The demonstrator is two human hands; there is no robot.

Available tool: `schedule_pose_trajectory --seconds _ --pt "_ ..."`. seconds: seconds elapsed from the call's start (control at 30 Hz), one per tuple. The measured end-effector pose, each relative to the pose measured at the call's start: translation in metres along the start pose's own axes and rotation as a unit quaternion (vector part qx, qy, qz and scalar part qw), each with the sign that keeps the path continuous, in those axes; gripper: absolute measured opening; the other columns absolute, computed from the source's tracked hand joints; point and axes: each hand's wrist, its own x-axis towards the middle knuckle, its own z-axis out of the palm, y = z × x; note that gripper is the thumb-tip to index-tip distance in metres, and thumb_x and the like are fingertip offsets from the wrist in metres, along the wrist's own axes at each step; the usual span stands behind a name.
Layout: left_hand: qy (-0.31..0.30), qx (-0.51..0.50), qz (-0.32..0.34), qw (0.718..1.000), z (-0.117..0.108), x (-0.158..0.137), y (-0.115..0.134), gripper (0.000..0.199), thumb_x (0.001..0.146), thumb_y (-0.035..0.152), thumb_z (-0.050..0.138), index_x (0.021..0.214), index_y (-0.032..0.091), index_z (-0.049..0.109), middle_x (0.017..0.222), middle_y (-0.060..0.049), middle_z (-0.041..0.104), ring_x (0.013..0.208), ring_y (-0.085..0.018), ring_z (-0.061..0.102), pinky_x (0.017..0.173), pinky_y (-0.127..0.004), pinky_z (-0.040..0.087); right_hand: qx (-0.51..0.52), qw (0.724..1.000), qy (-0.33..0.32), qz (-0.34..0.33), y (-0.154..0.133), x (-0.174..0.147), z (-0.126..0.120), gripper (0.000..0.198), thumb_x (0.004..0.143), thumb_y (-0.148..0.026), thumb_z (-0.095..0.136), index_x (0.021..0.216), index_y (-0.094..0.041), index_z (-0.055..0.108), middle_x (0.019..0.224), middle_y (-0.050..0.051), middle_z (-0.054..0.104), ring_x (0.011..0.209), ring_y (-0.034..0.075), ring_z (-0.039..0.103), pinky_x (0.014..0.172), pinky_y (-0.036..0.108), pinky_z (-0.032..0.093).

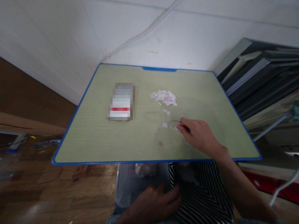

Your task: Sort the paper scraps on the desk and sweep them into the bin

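My right hand [198, 133] is over the right half of the small table, its fingers closed in a pinch. They grip the edge of a clear, round-edged thing [175, 122], which might be a lens or a lid; its exact kind does not show. White paper scraps lie under or beside it, with one scrap [165, 125] at its left. Farther back is a heap of torn paper scraps [164, 97], with a few loose pieces [167, 112] in front. Below the table's front edge, my left hand [157, 200] rests in shadow near my lap, fingers loosely apart, holding nothing visible.
A phone-like device [121, 102] with a blurred screen lies on the left of the blue-edged table [93, 137]. A clear plastic bin [121, 186] stands under the front edge. Folded dark panels [261, 68] lean at the right. A cable [144, 31] runs along the wall.
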Motion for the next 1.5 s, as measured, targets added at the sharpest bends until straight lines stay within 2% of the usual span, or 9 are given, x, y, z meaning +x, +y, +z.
schedule_pose_trajectory --seconds 0.1,0.23,0.33,0.63,0.8,1.0,1.2,1.33,1.5 --pt "0.003 -0.006 -0.001 1.000 0.000 0.000 0.001 0.032 0.090 0.015 0.045 0.122 0.015 0.045 0.129 -0.005 0.047 0.077 -0.018 0.059 0.045 -0.027 0.053 -0.011 0.999 0.005 -0.040 0.002 -0.006 -0.001 0.023 0.087 -0.026 0.040 0.070 -0.018 0.053 0.060 0.002 0.059 0.054 0.015 0.053 0.053 0.027 0.026" --pt "0.005 -0.008 -0.002 1.000 0.003 -0.001 0.001 0.033 0.091 0.016 0.044 0.124 0.016 0.044 0.129 -0.005 0.046 0.078 -0.019 0.059 0.046 -0.028 0.054 -0.034 0.997 0.023 -0.061 0.008 -0.011 -0.003 0.025 0.088 -0.028 0.040 0.071 -0.017 0.054 0.059 0.002 0.058 0.053 0.014 0.051 0.053 0.027 0.026" --pt "0.007 -0.003 -0.001 1.000 0.004 -0.001 0.001 0.034 0.091 0.015 0.043 0.125 0.016 0.043 0.130 -0.005 0.045 0.077 -0.019 0.059 0.045 -0.028 0.053 -0.023 0.996 0.012 -0.080 0.012 -0.014 -0.004 0.026 0.088 -0.030 0.040 0.071 -0.018 0.054 0.059 0.002 0.058 0.052 0.014 0.051 0.053 0.026 0.027" --pt "-0.016 -0.008 0.001 1.000 -0.002 0.000 0.001 0.033 0.091 0.015 0.044 0.124 0.014 0.043 0.129 -0.007 0.046 0.079 -0.019 0.059 0.048 -0.028 0.054 0.039 0.996 0.073 -0.026 0.017 -0.026 0.001 0.026 0.087 -0.030 0.040 0.069 -0.018 0.054 0.054 0.002 0.057 0.049 0.013 0.052 0.052 0.025 0.032" --pt "-0.006 -0.009 -0.006 1.000 0.000 0.000 0.001 0.034 0.090 0.015 0.044 0.124 0.015 0.043 0.131 -0.005 0.045 0.080 -0.021 0.059 0.045 -0.029 0.054 0.016 0.998 0.048 -0.032 0.018 -0.030 0.002 0.028 0.089 -0.031 0.040 0.068 -0.017 0.053 0.055 0.002 0.058 0.051 0.015 0.055 0.052 0.026 0.033" --pt "-0.024 -0.001 0.005 1.000 -0.001 -0.001 0.000 0.037 0.089 0.014 0.047 0.125 0.014 0.042 0.132 -0.008 0.044 0.080 -0.019 0.059 0.049 -0.028 0.054 0.024 0.999 0.027 -0.030 0.016 -0.028 0.002 0.029 0.090 -0.031 0.037 0.070 -0.018 0.053 0.059 0.003 0.060 0.053 0.015 0.055 0.052 0.025 0.032" --pt "-0.021 -0.020 0.002 1.000 -0.004 0.000 0.000 0.036 0.089 0.013 0.047 0.124 0.013 0.043 0.131 -0.007 0.045 0.080 -0.021 0.059 0.050 -0.030 0.055 0.006 0.998 0.054 -0.035 0.015 -0.029 0.001 0.031 0.091 -0.032 0.035 0.070 -0.018 0.053 0.056 0.003 0.057 0.052 0.015 0.053 0.053 0.026 0.031" --pt "-0.029 -0.017 0.006 0.999 -0.004 0.000 0.000 0.035 0.089 0.014 0.048 0.124 0.013 0.043 0.131 -0.008 0.044 0.081 -0.020 0.059 0.049 -0.029 0.055 0.001 0.999 0.037 -0.034 0.014 -0.030 0.000 0.031 0.091 -0.032 0.035 0.069 -0.018 0.053 0.057 0.003 0.058 0.053 0.015 0.053 0.053 0.026 0.031" --pt "-0.009 -0.011 0.000 1.000 -0.001 0.000 0.000 0.034 0.089 0.014 0.047 0.123 0.015 0.044 0.129 -0.006 0.046 0.079 -0.020 0.059 0.046 -0.029 0.054 -0.029 0.997 0.059 -0.039 0.014 -0.028 0.000 0.033 0.091 -0.031 0.033 0.069 -0.018 0.054 0.054 0.002 0.056 0.050 0.014 0.050 0.053 0.027 0.030"
